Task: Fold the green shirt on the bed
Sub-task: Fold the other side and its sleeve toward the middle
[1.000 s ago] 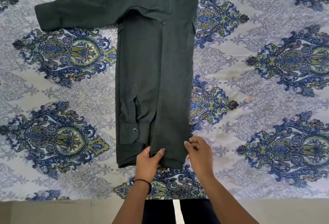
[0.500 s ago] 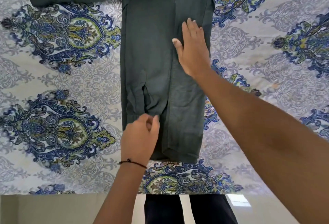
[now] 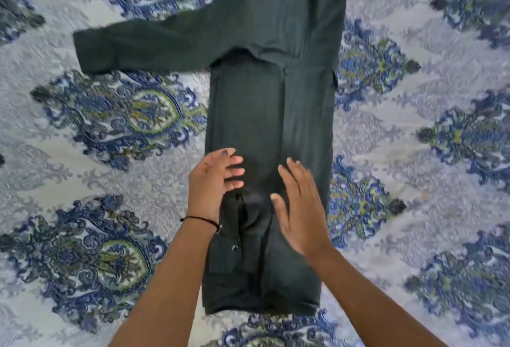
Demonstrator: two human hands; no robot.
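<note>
Dark green shirt [image 3: 271, 114] laid lengthwise down the middle of the bed [image 3: 414, 153], on a pale cover with blue and green paisley medallions. Body already folded into a long narrow panel, right side turned in over the middle, leaving a straight vertical edge just right of centre. One sleeve [image 3: 149, 45] still flung out to the left near the top, flat on the cover, cuff end squared off. Other sleeve tucked down along the left of the panel, its cuff [image 3: 229, 250] lying near the hem with a small round button showing. Hem at the near end, slightly uneven, left corner a bit lower. Fabric matte, lightly creased around the tucked cuff, smoother higher up.

Left hand [image 3: 212, 181] at the panel's left edge, fingers spread and loose, gripping nothing; thin black band on the wrist. Right hand [image 3: 299, 208] flat, palm down on the lower middle of the shirt, fingers extended, nothing grasped. Picture somewhat blurred.
</note>
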